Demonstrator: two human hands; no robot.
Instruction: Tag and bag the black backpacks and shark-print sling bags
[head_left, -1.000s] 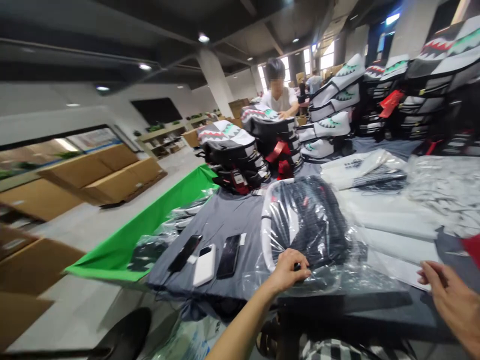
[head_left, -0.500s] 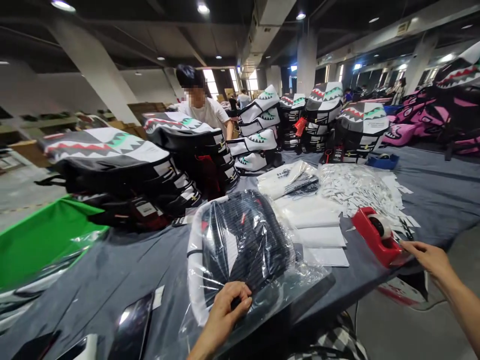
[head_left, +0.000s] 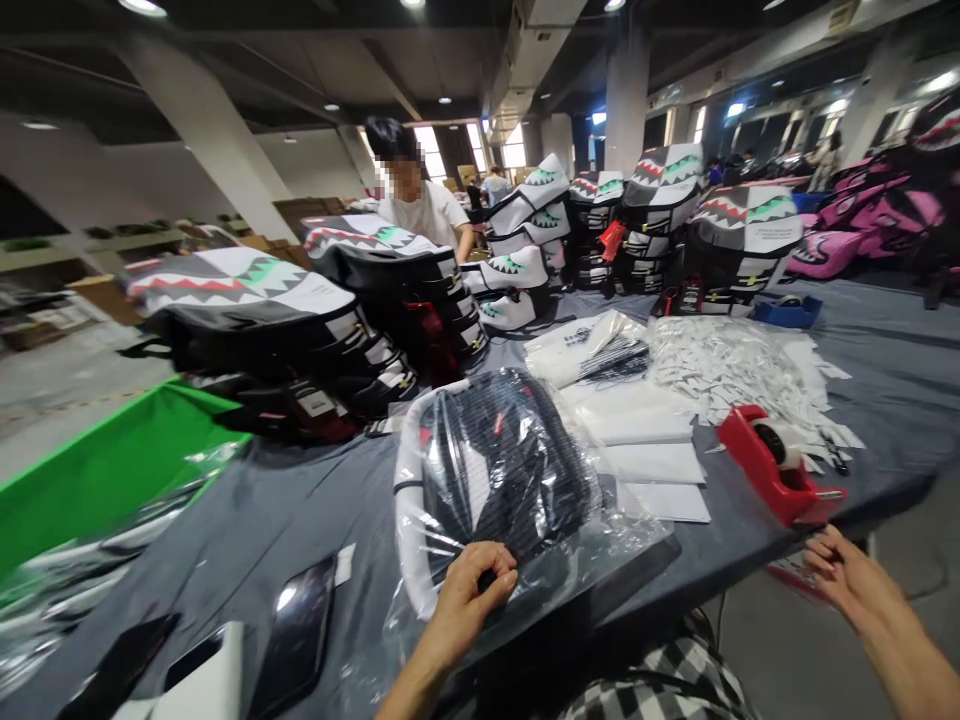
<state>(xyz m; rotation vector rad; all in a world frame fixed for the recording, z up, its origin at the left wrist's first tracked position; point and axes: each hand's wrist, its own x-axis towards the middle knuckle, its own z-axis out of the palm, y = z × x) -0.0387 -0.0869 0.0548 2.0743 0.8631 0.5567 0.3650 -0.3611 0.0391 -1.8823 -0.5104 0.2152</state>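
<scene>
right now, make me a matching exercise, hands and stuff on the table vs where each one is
Things:
1. left hand
2. right hand
3. red tape dispenser
4. pink backpacks

Places:
A. on the grey table cover, beside the white tags
B. heaped in the far right background
C. pinching the clear plastic bag
D. in the air past the table edge, touching nothing

Pairs: 1-C, 2-D, 3-A, 4-B

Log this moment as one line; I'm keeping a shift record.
left hand: pinching clear plastic bag around black-and-white backpack | right hand: open, near red plastic tape dispenser
</scene>
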